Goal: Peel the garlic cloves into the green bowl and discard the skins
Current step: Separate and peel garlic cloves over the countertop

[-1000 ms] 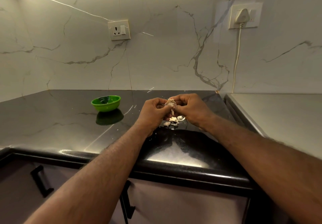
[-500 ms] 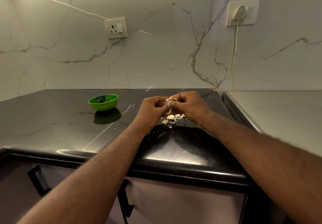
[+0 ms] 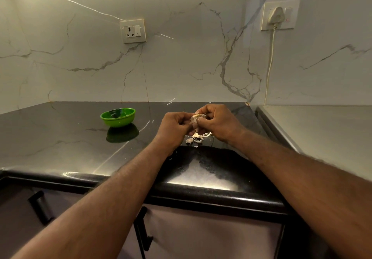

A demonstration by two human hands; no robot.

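A pale garlic piece with papery skin sits between my two hands, a little above the black countertop. My left hand pinches it from the left, fingers curled. From the right, my right hand grips its top with thumb and fingertips. Loose skins and small garlic bits lie on the counter right under my hands. The green bowl stands to the left of my hands, well apart; its inside looks dark and its contents are unclear.
A steel surface adjoins the counter on the right. The marble wall behind carries a socket and a plugged white cable. Cabinet doors with black handles sit below the counter's rounded front edge.
Both hands stay together on the garlic, with only small finger shifts. The camera has tilted slightly, so the scene sits a bit lower in the frame.
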